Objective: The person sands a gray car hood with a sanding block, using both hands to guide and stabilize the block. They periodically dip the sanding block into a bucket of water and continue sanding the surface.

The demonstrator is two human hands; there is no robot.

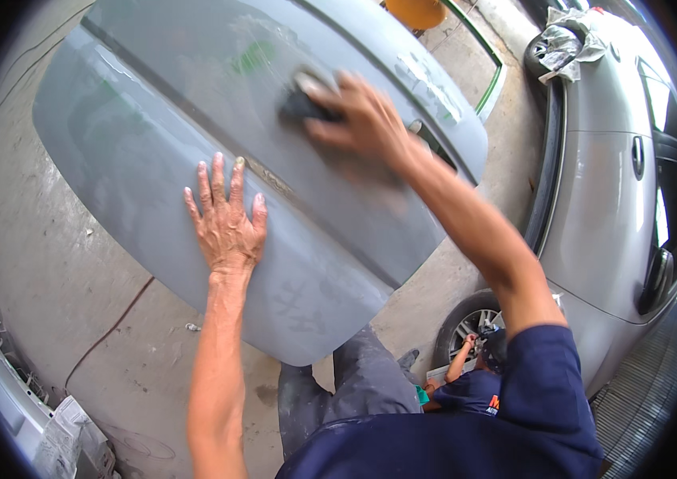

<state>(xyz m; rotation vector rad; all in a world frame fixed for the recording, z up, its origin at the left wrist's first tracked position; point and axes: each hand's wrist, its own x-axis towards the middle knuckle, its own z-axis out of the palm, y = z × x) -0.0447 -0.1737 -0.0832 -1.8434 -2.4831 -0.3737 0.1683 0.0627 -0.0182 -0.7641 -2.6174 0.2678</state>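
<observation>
A grey car body panel (115, 176) with a lengthwise crease and pale green patches fills the middle of the view. My left hand (225, 223) lies open and flat on it, left of the crease, fingers spread. My right hand (362, 120), blurred by motion, grips a dark block (298, 104) with a pale top, like a sanding block, on the panel's surface right of the crease. The block's underside is hidden.
A silver car (594, 207) stands at the right; beside its wheel (458, 319) crouches another person (466, 391). A green-edged door frame (494, 80) is behind the panel. Damaged grey parts (11, 399) and a cable (115, 327) lie at the left.
</observation>
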